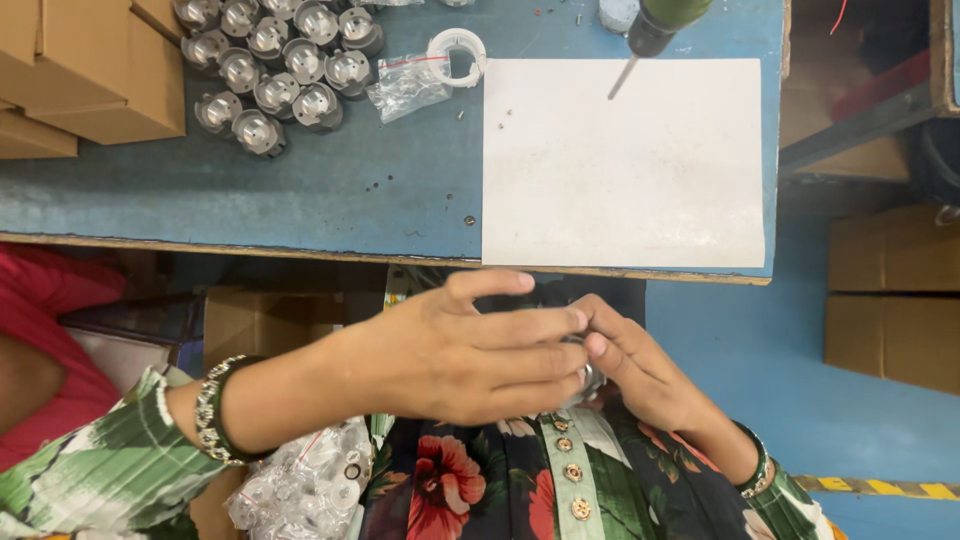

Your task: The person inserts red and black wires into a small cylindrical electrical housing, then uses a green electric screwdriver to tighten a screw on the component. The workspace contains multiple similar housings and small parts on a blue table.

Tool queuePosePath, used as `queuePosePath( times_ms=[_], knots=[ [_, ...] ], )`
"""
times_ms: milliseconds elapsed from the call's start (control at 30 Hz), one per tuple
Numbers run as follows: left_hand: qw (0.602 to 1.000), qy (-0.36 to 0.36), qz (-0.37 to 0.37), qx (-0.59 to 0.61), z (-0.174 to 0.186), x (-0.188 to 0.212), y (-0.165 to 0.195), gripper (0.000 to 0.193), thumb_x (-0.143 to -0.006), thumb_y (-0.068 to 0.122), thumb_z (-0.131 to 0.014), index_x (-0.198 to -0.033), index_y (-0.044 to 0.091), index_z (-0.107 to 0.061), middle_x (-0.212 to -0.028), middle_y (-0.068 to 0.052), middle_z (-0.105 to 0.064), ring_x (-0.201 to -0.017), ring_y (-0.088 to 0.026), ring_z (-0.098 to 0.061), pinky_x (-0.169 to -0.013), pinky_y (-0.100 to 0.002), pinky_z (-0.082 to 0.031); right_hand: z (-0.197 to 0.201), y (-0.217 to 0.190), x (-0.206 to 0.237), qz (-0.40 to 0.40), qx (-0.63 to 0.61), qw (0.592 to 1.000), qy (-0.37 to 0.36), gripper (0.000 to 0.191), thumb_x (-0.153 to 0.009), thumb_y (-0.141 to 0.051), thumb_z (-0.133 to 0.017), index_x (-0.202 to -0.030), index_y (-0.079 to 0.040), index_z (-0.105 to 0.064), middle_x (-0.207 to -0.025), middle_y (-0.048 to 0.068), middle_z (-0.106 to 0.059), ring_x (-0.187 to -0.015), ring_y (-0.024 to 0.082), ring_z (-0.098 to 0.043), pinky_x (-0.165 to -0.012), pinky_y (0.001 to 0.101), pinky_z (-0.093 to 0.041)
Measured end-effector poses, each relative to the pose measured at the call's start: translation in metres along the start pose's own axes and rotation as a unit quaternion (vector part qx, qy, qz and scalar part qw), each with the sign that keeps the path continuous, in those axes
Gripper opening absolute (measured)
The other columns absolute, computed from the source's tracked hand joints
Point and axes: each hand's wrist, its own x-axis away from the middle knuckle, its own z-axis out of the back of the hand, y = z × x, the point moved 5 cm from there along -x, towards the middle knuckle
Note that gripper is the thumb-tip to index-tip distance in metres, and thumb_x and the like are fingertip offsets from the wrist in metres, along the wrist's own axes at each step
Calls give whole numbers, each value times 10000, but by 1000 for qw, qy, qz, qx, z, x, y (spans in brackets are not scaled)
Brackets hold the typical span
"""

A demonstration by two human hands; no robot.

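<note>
My left hand and my right hand meet over my lap, just below the blue table's front edge. Both hands close around a small silvery metal part; only a sliver of it shows between the fingers. My left hand lies across from the left and covers most of it. My right hand's fingertips pinch it from the right. A beaded bracelet sits on my left wrist and a green bangle on my right.
Several silver cylindrical metal parts cluster at the table's back left beside cardboard boxes. A clear plastic bag, a white ring, a white sheet and a hanging screwdriver tip are on or over the table. A bag of parts rests on my lap.
</note>
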Motion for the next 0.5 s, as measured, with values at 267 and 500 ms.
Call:
queuePosePath(
  times_ms=[267, 500],
  knots=[
    [999, 7, -36, -9, -9, 4, -3, 115, -1046, 226, -661, -1144, 210, -718, -1328, 80, -623, -1460, -160, -461, -1288, -438, -221, -1, -12, -8, 83, 49, 995, 17, 446, -1099, -408, -362, -1258, -20, -513, -1184, 82, -572, -1191, 179, -549, -1066, 332, -419],
    [999, 2, -49, 8, -24, 5, -5, 131, -1011, 247, -677, -1134, 251, -720, -1318, 117, -625, -1462, -139, -469, -1289, -438, -229, 2, -3, -12, 46, 25, 999, -14, 485, -1105, -451, -383, -1229, -6, -529, -1125, 77, -571, -1101, 148, -539, -990, 290, -442]
  ],
)
